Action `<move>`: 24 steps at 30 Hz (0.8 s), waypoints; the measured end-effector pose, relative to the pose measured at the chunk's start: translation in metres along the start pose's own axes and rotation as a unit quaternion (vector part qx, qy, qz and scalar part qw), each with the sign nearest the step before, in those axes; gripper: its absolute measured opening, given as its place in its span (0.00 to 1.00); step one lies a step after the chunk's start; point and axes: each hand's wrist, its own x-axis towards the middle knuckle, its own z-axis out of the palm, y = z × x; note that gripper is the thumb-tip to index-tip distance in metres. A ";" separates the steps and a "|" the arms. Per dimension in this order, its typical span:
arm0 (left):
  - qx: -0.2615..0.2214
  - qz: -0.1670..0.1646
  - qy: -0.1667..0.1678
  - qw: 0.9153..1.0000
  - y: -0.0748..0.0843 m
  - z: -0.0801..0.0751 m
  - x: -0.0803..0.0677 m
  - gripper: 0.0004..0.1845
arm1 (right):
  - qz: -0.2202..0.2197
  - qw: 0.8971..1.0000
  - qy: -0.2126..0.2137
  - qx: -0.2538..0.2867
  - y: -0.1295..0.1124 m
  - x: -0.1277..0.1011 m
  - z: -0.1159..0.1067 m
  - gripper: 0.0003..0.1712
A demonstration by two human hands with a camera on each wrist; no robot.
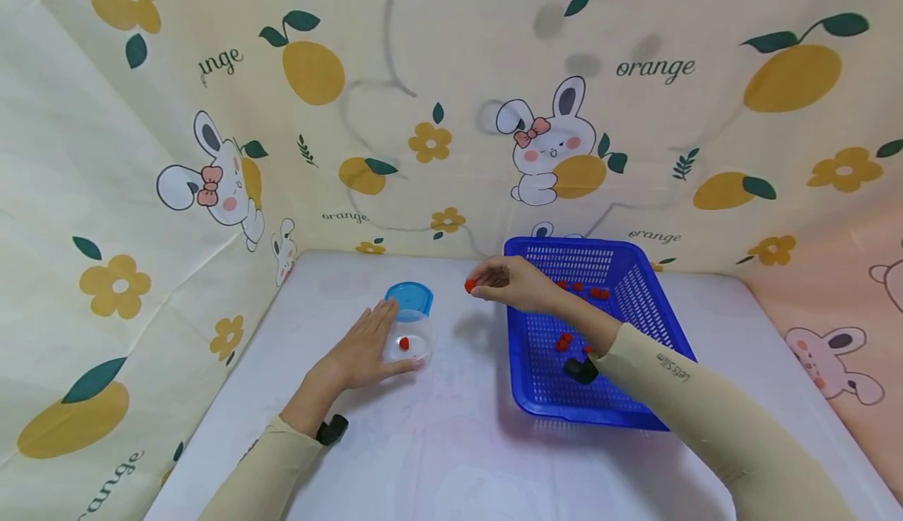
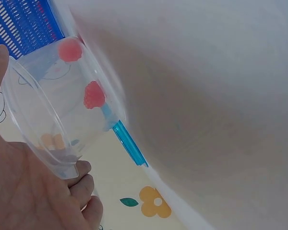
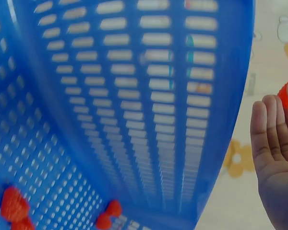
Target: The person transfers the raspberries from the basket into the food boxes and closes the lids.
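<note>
Red raspberry sits pinched in the right hand

We see a white table enclosed by cream cloth walls, printed with rabbits, yellow flowers and "orange"; soft shadows cross the back.

A white table carries, on the right, a blue perforated plastic basket and, left of it, a clear plastic container with a blue lid at its far side.
</note>
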 end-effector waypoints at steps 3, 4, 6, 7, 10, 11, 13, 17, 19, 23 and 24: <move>0.005 -0.005 -0.002 1.000 -0.002 0.002 0.001 0.68 | -0.014 1.000 -0.011 0.006 -0.005 0.006 0.011 0.11; 0.005 -0.007 -0.001 1.000 -0.002 0.002 0.001 0.68 | -0.018 1.000 -0.014 0.007 -0.006 0.009 0.014 0.11; 0.001 -0.006 0.001 1.000 -0.002 0.002 0.002 0.68 | -0.027 0.999 -0.021 0.011 -0.007 0.013 0.021 0.10; 0.000 -0.005 0.002 1.000 -0.002 0.002 0.001 0.68 | -0.030 0.999 -0.025 0.010 -0.008 0.015 0.024 0.10; -0.006 -0.004 0.003 1.000 -0.002 0.002 0.001 0.68 | -0.037 0.999 -0.038 0.007 -0.011 0.020 0.033 0.10; -0.007 -0.004 0.003 1.000 -0.002 0.001 0.001 0.67 | -0.039 0.998 -0.042 0.006 -0.012 0.021 0.035 0.10; -0.009 -0.004 0.003 1.000 -0.001 0.001 0.001 0.67 | -0.041 0.998 -0.047 0.002 -0.015 0.024 0.040 0.11; -0.009 -0.002 0.005 1.000 -0.001 0.000 0.000 0.67 | -0.046 0.997 -0.054 -0.009 -0.015 0.031 0.048 0.10; -0.009 -0.001 0.006 1.000 -0.001 -0.001 0.000 0.67 | -0.045 0.997 -0.058 -0.011 -0.015 0.034 0.050 0.09; -0.012 0.002 0.008 1.000 0.000 -0.002 0.000 0.67 | -0.045 0.997 -0.068 -0.016 -0.015 0.038 0.055 0.08; -0.013 0.003 0.008 1.000 0.000 -0.003 0.000 0.67 | -0.046 0.996 -0.070 -0.019 -0.015 0.038 0.056 0.08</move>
